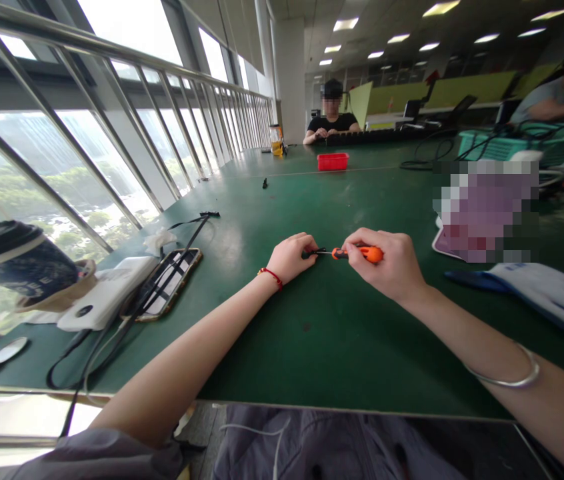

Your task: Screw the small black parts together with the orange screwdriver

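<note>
My right hand (385,263) is closed around the orange and black handle of a screwdriver (373,254). Its thin metal shaft points left, and the tip meets a small black part (315,252). That part is pinched in the fingers of my left hand (293,259), just above the green tabletop; its exact kind is too small to make out. Both hands are over the middle of the table, a short gap apart.
On the left are a lidded cup (22,260), a white power bank (107,293), a phone (175,283) and cables. A red bin (333,162) stands ahead; a person sits beyond it. Gloves (552,293) lie right, below a teal basket (477,143). A railing (172,100) runs along the left.
</note>
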`<state>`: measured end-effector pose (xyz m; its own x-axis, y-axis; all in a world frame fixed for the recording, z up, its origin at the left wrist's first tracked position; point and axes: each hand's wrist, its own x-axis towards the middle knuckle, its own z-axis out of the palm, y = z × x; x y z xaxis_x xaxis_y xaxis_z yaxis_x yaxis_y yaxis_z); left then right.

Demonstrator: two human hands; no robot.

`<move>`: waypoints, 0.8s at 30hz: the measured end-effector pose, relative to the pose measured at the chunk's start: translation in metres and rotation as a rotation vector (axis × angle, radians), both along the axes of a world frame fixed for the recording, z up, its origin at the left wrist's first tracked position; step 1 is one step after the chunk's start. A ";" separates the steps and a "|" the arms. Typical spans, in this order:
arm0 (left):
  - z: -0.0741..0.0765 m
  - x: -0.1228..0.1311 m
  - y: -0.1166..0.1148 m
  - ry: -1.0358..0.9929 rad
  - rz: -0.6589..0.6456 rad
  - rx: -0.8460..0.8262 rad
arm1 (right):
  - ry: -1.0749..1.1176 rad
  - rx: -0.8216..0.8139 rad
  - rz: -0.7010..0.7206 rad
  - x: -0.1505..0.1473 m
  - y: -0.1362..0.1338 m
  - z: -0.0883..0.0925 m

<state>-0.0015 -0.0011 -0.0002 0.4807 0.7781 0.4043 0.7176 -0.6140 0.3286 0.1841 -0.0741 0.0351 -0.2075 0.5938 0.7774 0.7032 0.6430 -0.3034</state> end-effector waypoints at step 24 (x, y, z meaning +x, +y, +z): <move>0.000 -0.001 0.000 0.017 -0.028 0.022 | 0.008 0.159 0.023 -0.001 0.002 0.000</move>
